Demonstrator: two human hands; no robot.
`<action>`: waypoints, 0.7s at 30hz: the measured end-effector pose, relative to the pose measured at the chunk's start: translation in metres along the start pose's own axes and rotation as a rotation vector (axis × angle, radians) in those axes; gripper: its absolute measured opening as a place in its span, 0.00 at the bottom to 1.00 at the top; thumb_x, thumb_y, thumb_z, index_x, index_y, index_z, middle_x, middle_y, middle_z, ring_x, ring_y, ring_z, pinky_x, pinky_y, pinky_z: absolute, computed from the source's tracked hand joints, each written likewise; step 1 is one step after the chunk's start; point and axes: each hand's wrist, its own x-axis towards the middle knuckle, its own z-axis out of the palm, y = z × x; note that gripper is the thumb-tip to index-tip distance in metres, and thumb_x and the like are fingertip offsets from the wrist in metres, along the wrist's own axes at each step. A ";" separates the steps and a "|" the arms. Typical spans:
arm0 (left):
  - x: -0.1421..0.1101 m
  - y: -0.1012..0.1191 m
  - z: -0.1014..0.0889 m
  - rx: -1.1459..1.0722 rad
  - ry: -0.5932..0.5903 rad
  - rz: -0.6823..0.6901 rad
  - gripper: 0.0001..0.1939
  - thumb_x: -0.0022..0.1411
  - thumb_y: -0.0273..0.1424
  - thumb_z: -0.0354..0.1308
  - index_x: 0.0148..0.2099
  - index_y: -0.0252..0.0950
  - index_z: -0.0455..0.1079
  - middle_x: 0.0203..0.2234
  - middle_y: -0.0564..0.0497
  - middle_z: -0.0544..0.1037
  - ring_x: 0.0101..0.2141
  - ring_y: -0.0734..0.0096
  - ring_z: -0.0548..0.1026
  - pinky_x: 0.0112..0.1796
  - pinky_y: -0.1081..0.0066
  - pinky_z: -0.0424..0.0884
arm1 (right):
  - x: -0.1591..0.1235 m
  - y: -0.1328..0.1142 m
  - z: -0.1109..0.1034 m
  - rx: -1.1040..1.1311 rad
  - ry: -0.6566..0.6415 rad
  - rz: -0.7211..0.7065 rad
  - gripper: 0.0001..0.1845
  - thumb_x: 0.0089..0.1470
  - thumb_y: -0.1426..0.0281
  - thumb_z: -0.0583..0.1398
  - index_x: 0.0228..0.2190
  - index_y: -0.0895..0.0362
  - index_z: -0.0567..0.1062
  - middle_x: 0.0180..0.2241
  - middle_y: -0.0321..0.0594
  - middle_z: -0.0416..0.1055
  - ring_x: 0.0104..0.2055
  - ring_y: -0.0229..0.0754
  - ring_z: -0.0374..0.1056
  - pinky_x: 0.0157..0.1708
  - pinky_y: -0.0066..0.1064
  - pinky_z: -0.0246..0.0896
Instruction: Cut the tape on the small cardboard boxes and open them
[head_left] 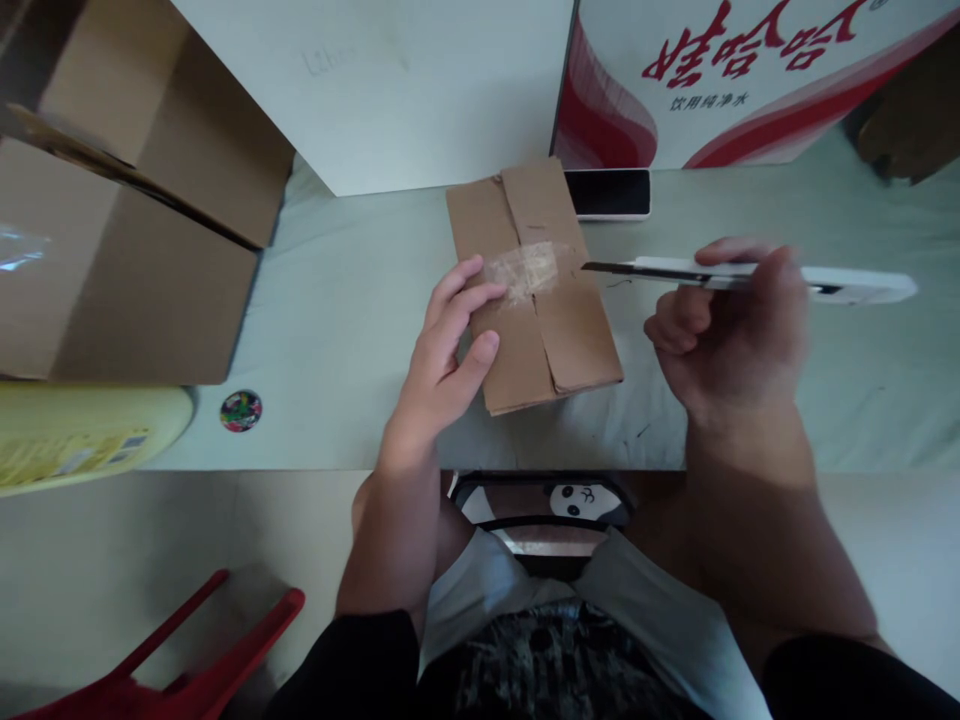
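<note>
A small brown cardboard box (pixel 559 310) lies flat on the pale table (pixel 337 330), its flaps closed with a strip of clear tape across the seam. My left hand (pixel 446 350) rests on the box's left side, fingers spread flat on the cardboard. My right hand (pixel 731 325) is closed around a white utility knife (pixel 750 275), held level to the right of the box. The dark blade tip points left and sits close to the box's right edge, near the tape.
A black phone (pixel 607 192) lies behind the box. A large open cardboard carton (pixel 127 250) stands at the left, a white and red printed carton (pixel 750 80) at the back right. A round sticker (pixel 241 410) and a yellow container (pixel 82 435) sit front left. Red chair legs (pixel 202 660) are below.
</note>
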 end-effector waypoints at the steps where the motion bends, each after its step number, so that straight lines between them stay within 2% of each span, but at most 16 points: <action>1: 0.000 0.000 0.000 0.002 -0.003 -0.003 0.25 0.78 0.54 0.47 0.66 0.48 0.68 0.73 0.43 0.65 0.75 0.49 0.61 0.69 0.47 0.68 | 0.000 0.001 0.003 0.030 0.002 -0.033 0.18 0.62 0.45 0.62 0.34 0.44 0.76 0.16 0.28 0.49 0.17 0.38 0.48 0.19 0.34 0.44; 6: 0.000 0.000 -0.001 -0.004 -0.011 -0.005 0.25 0.78 0.53 0.47 0.67 0.48 0.67 0.73 0.43 0.65 0.75 0.48 0.61 0.67 0.48 0.70 | 0.001 0.004 0.009 0.022 0.028 -0.056 0.21 0.58 0.44 0.66 0.29 0.47 0.76 0.15 0.28 0.51 0.16 0.37 0.49 0.18 0.34 0.44; 10: 0.000 -0.001 0.000 -0.009 -0.008 -0.013 0.26 0.78 0.54 0.47 0.67 0.48 0.67 0.74 0.43 0.64 0.75 0.48 0.60 0.68 0.48 0.70 | -0.001 0.006 0.009 -0.003 0.022 -0.060 0.17 0.57 0.51 0.69 0.30 0.46 0.71 0.13 0.24 0.50 0.12 0.35 0.45 0.15 0.33 0.40; 13: -0.001 0.000 0.000 -0.018 -0.001 -0.014 0.26 0.78 0.54 0.47 0.67 0.49 0.68 0.74 0.44 0.64 0.75 0.48 0.60 0.68 0.48 0.68 | -0.003 0.006 0.012 -0.051 0.013 -0.031 0.17 0.56 0.52 0.69 0.30 0.46 0.69 0.12 0.23 0.50 0.11 0.34 0.43 0.13 0.33 0.38; 18: -0.001 0.000 0.000 -0.017 0.007 -0.017 0.25 0.78 0.53 0.47 0.67 0.49 0.68 0.74 0.44 0.64 0.75 0.48 0.61 0.69 0.47 0.68 | -0.004 0.004 0.020 -0.068 0.118 0.010 0.17 0.52 0.53 0.69 0.28 0.46 0.69 0.11 0.24 0.51 0.11 0.35 0.43 0.13 0.32 0.38; 21: -0.001 -0.001 0.000 -0.007 0.016 0.000 0.24 0.78 0.53 0.48 0.66 0.49 0.68 0.73 0.44 0.65 0.75 0.49 0.61 0.70 0.47 0.66 | -0.005 0.003 0.022 -0.099 0.129 -0.016 0.17 0.53 0.51 0.68 0.29 0.47 0.70 0.12 0.24 0.53 0.12 0.35 0.45 0.14 0.32 0.40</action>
